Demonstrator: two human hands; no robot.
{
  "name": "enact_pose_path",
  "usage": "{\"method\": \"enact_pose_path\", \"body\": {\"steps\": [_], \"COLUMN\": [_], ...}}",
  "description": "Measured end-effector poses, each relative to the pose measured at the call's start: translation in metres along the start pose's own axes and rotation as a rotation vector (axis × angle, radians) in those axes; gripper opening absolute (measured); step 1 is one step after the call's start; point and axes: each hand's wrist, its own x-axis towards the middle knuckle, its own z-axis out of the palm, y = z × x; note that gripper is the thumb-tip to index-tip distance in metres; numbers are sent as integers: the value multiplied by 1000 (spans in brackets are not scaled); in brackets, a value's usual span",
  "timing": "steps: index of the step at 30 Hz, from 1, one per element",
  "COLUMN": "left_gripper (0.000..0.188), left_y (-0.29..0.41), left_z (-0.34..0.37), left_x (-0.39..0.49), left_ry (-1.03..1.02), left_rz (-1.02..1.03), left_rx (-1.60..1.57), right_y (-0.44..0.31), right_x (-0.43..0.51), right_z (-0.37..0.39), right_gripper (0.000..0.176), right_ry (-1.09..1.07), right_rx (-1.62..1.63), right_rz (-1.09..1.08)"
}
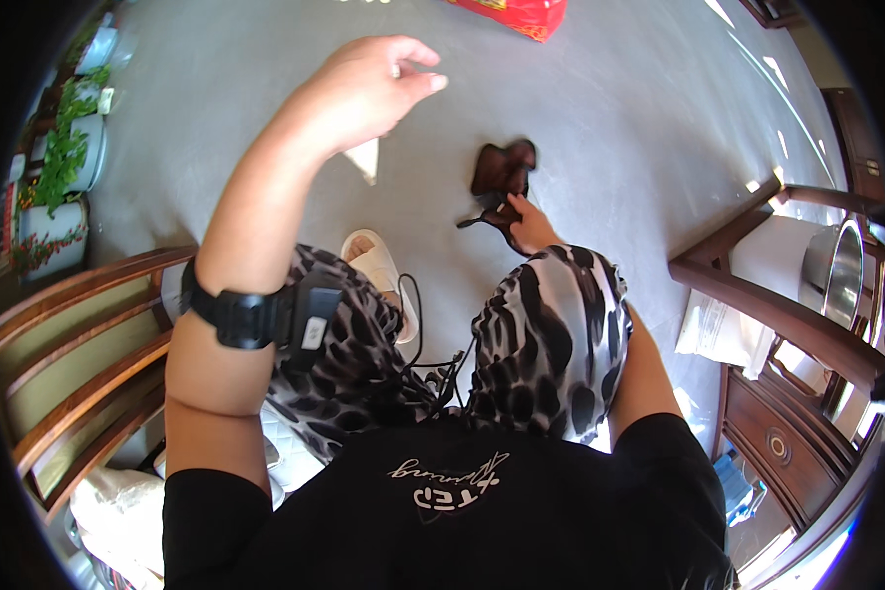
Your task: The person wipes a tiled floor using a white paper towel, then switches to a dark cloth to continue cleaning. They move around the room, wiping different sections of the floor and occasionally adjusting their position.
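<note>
My left hand [380, 85] hovers over the grey floor with thumb and forefinger apart and nothing between them. A black strap device [247, 317] is fastened round my left forearm near the elbow. Beyond my right knee, my right hand [537, 226] reaches down and grips a dark brown item [498, 171] with a thin strap; it looks like footwear, but blur leaves its kind unsure. The knee hides part of that hand and wrist. A cream slipper [372, 258] is on my foot between the hands.
A red printed bag [531, 16] lies at the top edge. Potted plants [63, 166] line the left side, above a wooden slatted bench [92, 295]. At right, a wooden frame [774, 295] stands near a metal basin [841, 273] and a drawer cabinet [774, 442].
</note>
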Motion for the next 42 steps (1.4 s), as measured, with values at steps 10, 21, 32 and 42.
{"method": "enact_pose_path", "body": {"steps": [10, 21, 32, 42], "left_gripper": [37, 40, 36, 35], "left_y": [-20, -25, -14, -11], "left_z": [6, 1, 10, -2], "left_x": [-5, -12, -19, -13], "left_ry": [203, 208, 180, 159], "left_rz": [13, 27, 62, 41], "left_rx": [87, -69, -118, -22], "right_y": [-134, -232, -217, -224], "right_x": [14, -21, 52, 168], "right_z": [-133, -199, -162, -227], "right_gripper": [60, 57, 41, 34], "right_ry": [-164, -250, -48, 356], "right_rx": [279, -394, -492, 9], "right_rz": [47, -153, -389, -253]}}
